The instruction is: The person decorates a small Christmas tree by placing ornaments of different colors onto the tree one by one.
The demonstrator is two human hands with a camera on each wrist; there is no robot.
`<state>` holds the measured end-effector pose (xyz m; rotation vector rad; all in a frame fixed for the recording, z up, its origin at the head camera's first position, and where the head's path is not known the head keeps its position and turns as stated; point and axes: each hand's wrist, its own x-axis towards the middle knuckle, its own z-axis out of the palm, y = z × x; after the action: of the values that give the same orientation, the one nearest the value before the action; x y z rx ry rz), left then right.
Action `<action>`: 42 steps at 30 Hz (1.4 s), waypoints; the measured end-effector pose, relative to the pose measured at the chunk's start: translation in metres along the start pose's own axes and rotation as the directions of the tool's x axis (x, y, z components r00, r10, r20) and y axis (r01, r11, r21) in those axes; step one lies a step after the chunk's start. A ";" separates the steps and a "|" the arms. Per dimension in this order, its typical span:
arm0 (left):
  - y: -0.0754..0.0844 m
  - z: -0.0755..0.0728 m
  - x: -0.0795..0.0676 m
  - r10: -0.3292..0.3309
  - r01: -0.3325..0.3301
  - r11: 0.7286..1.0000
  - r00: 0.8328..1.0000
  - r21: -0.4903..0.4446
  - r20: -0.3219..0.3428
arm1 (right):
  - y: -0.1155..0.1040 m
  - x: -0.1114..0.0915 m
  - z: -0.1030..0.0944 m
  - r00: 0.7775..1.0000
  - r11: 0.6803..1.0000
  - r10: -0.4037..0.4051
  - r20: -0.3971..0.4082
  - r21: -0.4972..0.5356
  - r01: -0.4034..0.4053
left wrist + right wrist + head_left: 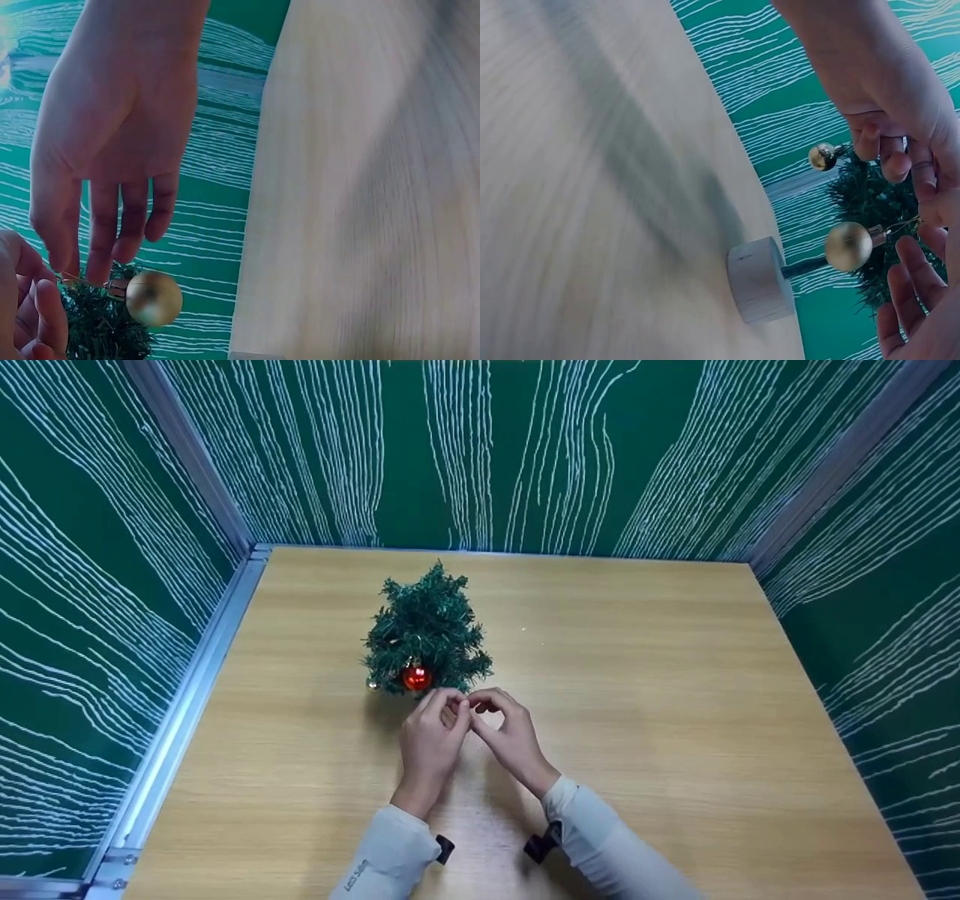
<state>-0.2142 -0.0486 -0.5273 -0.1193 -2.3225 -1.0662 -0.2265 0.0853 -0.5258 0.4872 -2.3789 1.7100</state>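
A small green artificial Christmas tree (429, 622) stands on the table, with a red bauble (417, 677) on its front. In front of its lower branches my left hand (433, 739) and right hand (514, 739) meet, fingertips together. Between them they pinch the thin hanging loop of a matte gold bauble (849, 246). This bauble (154, 298) hangs below the fingers, hidden from the head view. A shiny gold bauble (823, 156) hangs at the tree's left side. The tree's round pale base (761, 280) shows in the right wrist view.
The wooden table (637, 682) has a metal frame rail (187, 697) along its left edge. Green panels (405, 457) with white wavy lines enclose the back and both sides. Dark wrist devices (541, 846) sit at both sleeves.
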 end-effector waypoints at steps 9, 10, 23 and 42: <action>0.000 -0.001 0.003 -0.010 0.010 1.000 1.000 -0.024 -0.002 | -0.029 0.005 -0.006 1.000 1.000 -0.015 0.005 0.001 0.015; 0.000 -0.001 0.004 -0.009 0.009 0.999 1.000 -0.031 -0.002 | -0.029 0.005 -0.006 1.000 1.000 -0.009 0.001 0.004 0.009; -0.005 0.001 0.002 -0.041 0.043 0.999 0.996 0.028 -0.076 | -0.013 0.017 -0.006 0.998 0.999 0.054 -0.018 0.000 -0.054; -0.009 0.012 0.004 0.011 0.034 0.979 0.976 0.203 -0.216 | 0.010 0.035 0.003 0.997 0.999 0.033 -0.076 -0.024 -0.035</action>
<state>-0.2258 -0.0473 -0.5375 0.0865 -2.2205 -0.7951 -0.2624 0.0797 -0.5242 0.3740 -2.3656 1.6789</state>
